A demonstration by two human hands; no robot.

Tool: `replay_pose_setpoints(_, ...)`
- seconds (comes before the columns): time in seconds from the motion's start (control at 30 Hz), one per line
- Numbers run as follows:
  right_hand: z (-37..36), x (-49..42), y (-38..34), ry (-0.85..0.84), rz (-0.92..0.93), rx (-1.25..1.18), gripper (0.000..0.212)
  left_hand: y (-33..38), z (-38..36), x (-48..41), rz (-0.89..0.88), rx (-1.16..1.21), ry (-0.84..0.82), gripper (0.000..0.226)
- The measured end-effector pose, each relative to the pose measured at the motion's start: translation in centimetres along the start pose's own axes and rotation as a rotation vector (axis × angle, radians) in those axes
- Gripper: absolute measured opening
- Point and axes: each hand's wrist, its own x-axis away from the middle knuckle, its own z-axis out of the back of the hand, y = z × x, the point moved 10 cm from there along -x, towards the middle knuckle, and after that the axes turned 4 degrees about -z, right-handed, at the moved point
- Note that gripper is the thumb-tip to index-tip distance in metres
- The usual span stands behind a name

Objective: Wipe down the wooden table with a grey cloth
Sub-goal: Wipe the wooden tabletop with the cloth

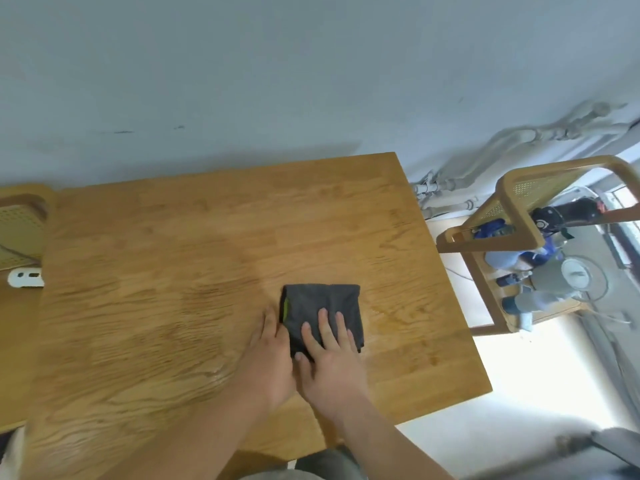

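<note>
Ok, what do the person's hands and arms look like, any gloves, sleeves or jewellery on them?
The left hand and right hand are bare: no gloves, rings or wristwatch show. Both forearms are uncovered down to the frame's edge, with no sleeve in view.

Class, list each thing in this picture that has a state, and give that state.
wooden table, darker patch left of the cloth.
grey cloth, folded, lying flat on the table.
left hand, open, fingers against the cloth's left edge.
right hand, open, fingers spread flat on the cloth.
</note>
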Motion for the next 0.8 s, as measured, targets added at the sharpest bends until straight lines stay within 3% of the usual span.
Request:
replay_pose_setpoints(0.13,-1.2,3.1,1.4,0.033,0.185,0.097,0.049,-0.5,1.2,0.5,0.025,0.056,0.032,0.014)
replay_pose_setpoints(0.17,-1.5,3.8,1.9,0.015,0.228,0.116,0.048,-0.4,1.6,0.9,0.038,0.073,0.04,0.011)
replay_pose_setpoints(0.33,-0.7,5.0,4.1,-0.012,0.289,0.261,0.053,1.5,2.7,1.3,0.022,0.094,0.153,0.018)
replay_pose_setpoints(0.43,-0.3,5.4,5.6,-0.02,0.354,0.288,0.04,3.3,1.1,1.2,0.02,0.083,0.139,0.029)
replay_pose_setpoints(0.6,1.3,6.0,11.0,-0.012,0.418,0.261,0.036,7.4,-2.0,0.3,0.036,0.111,0.086,0.037)
replay_pose_setpoints(0.7,3.1,6.9,16.1,0.032,0.399,0.211,0.036,9.9,-3.1,-0.4,0.042,0.108,0.102,0.037)
replay_pose_setpoints(0.8,4.1,7.3,22.2,0.025,0.263,0.227,0.041,10.9,-4.1,-0.5,0.102,-0.065,0.089,0.051)
